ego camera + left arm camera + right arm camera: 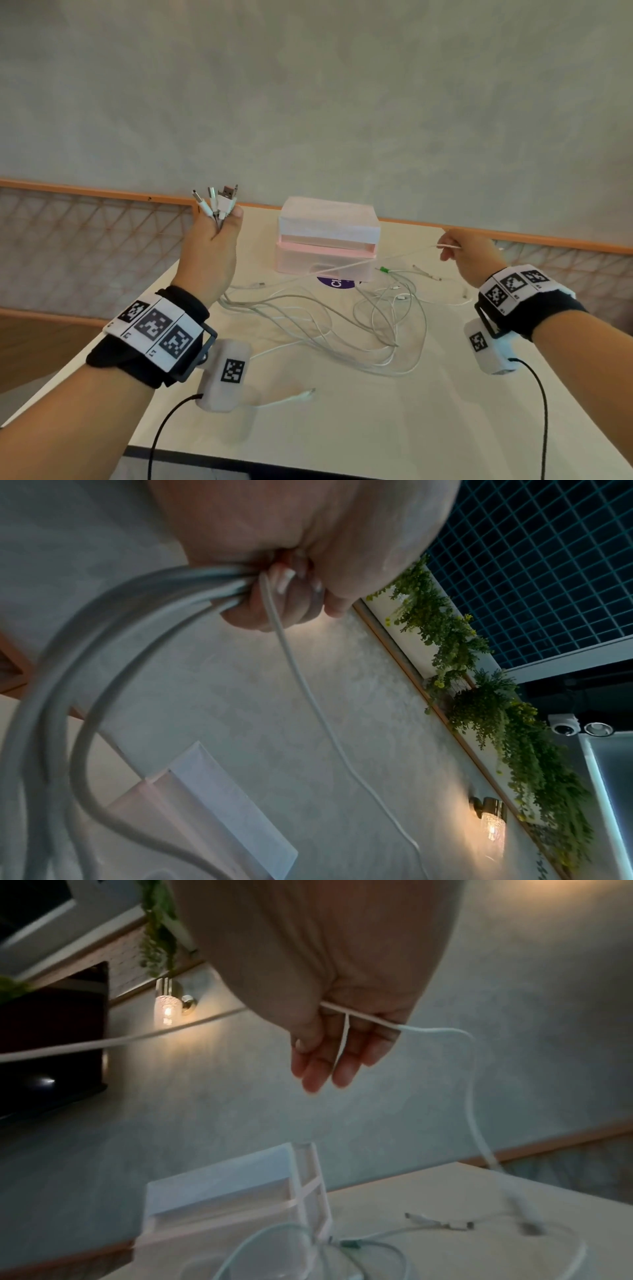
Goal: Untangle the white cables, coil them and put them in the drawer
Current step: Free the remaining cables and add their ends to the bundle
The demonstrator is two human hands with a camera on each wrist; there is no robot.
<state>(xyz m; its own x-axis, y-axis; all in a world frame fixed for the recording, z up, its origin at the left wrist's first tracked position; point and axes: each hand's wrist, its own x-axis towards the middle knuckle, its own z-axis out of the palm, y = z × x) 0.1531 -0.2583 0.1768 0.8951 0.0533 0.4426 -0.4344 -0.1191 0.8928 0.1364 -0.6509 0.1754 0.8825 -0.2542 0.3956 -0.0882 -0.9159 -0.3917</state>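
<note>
Several cable ends clenched in left hand; right hand apparently pinching one taut strand.

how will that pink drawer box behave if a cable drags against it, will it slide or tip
Probably slides rather than tips: the drawer box sits low and wide on the smooth table. It looks like thin translucent plastic, so likely light and easily nudged. The taut cable held by the right hand passes in front of it and could tug it.

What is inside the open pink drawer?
No cable shows inside the pink drawer; the head view sees only its front opening, and the interior is hidden. The white cables lie tangled on the table.
</note>
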